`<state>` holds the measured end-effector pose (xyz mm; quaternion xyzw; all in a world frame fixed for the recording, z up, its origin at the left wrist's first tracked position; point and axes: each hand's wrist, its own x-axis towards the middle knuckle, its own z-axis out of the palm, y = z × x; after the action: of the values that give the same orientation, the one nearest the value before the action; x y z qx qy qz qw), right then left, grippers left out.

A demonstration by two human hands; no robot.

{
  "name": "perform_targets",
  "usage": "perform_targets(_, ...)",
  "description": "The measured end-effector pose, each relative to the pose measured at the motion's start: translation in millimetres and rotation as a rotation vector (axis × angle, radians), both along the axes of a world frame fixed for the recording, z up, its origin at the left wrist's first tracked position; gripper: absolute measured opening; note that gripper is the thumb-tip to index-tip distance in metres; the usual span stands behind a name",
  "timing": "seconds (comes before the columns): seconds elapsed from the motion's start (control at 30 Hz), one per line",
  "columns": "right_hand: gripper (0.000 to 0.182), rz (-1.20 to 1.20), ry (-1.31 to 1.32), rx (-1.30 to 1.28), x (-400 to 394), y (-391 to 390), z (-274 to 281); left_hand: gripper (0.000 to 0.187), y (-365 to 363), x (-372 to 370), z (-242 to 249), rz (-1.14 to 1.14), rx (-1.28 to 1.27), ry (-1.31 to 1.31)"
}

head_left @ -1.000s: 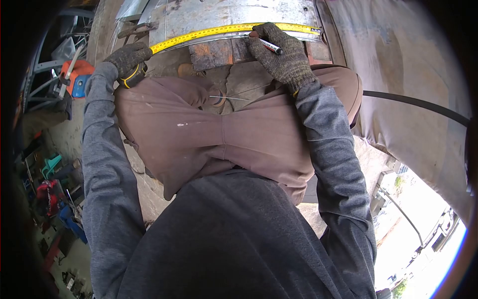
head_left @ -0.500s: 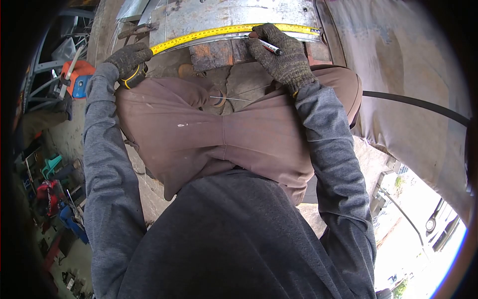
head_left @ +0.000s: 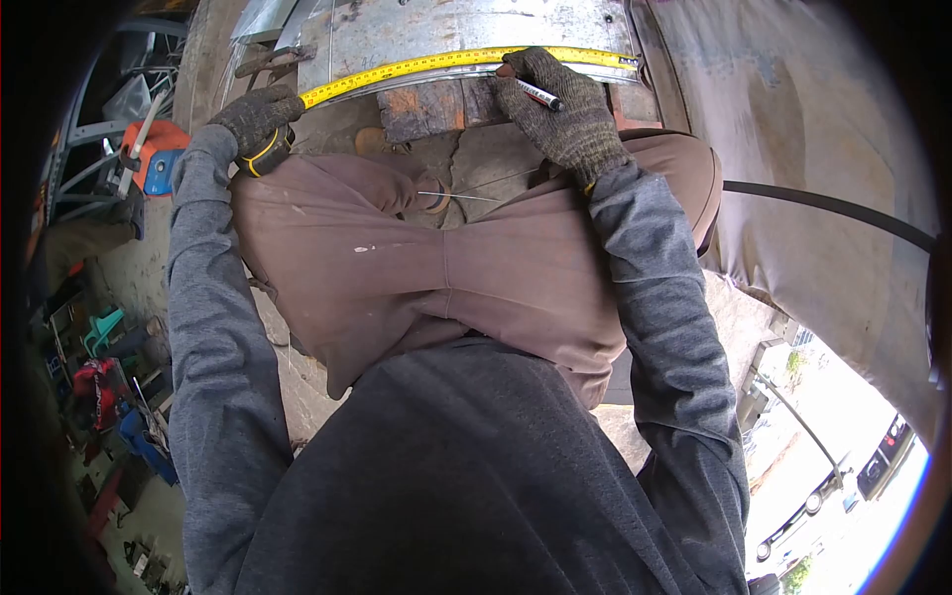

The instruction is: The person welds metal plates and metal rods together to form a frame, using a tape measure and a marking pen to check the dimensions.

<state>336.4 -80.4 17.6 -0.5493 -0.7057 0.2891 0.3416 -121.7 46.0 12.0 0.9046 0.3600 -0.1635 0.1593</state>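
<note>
My left hand point(head_left: 260, 121), in a dark knit glove, is closed on the black and yellow case of a tape measure point(head_left: 266, 154). The yellow tape blade point(head_left: 416, 66) runs out from it to the right, along the near edge of a grey metal sheet point(head_left: 446, 25), and its end lies near the sheet's right side. My right hand point(head_left: 565, 114), gloved too, is closed around a white and black marker point(head_left: 540, 95). Its fingers rest at the blade, and they hide one end of the marker.
A rusty wooden block point(head_left: 421, 111) lies below the sheet's near edge. An orange and blue tool point(head_left: 159, 159) is at the left. A brownish sheet point(head_left: 813, 178) hangs or stands at the right, with a black hose point(head_left: 823, 203) before it.
Both hands, the tape and the marker stay nearly where they were. At the lower right, a vehicle outside shows in a different position.
</note>
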Motion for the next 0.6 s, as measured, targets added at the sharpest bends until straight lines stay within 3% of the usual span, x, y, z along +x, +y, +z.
perform_targets(0.07, 0.031, -0.008, 0.000, -0.009, -0.4, -0.2, -0.2, 0.026, -18.2, 49.9, 38.2, 0.491, -0.243, -0.022)
perform_targets(0.1, 0.031, -0.013, -0.001, 0.012, -0.6, -0.4, -0.9, 0.026, -17.1, 46.6, 35.7, 0.491, -0.243, -0.023)
perform_targets(0.2, 0.031, -0.003, 0.018, 0.023, 0.0, 0.2, -1.7, 0.023, -11.1, 24.1, 19.0, 0.321, -0.172, -0.083)
perform_targets(0.27, 0.031, 0.011, 0.038, 0.012, 0.2, 0.0, -0.6, 0.025, -10.1, 14.3, 9.7, 0.090, -0.033, -0.163)
perform_targets(0.5, 0.028, -0.025, -0.009, -0.014, -1.5, -0.1, -1.3, 0.029, -6.5, 3.3, 0.4, 0.082, -0.012, -0.177)
perform_targets(0.57, 0.027, -0.018, -0.007, 0.019, -0.1, 0.3, -3.4, 0.030, -4.6, -0.1, -1.6, -0.255, 0.229, -0.130)
perform_targets(0.6, 0.027, 0.010, 0.020, 0.010, 0.8, 0.4, -3.2, 0.030, -4.4, 0.0, -0.8, -0.255, 0.230, -0.130)
